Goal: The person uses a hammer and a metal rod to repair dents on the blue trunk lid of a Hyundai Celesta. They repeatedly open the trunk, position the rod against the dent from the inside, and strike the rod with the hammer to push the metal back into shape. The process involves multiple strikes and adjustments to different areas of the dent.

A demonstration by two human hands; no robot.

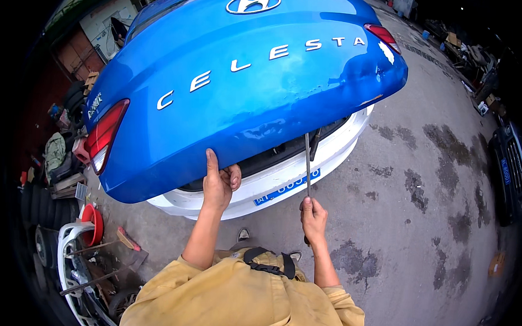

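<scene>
Rod [308, 170] is held in right grip [314, 220], fingers wrapped round its lower end; a short dark end is seen just below the grip. Rod is pointed up and away from the grip, its top reaching the lower edge of the blue trunk lid [216, 118]; whether the lid is touched there or passed behind cannot be told.

Left grip [219, 183] is placed at the same lower edge, well to the left of right grip. Thumb is laid up against the outer face, the other fingers are curled near the edge; whether the lid is pinched between them cannot be told.

Trunk lid is raised above both grips. Dented corner [372, 74] is seen up and right of right grip, paint scraped. Left tail light [108, 133] is located up and left of left grip. White bumper [347, 150] and blue license plate [289, 187] are set below the lid, the plate between the two grips. Red basin [97, 223] and stacked tires [38, 204] are left well to the left of left grip. Dark stains [355, 261] are spread over the ground, right of right grip.
</scene>
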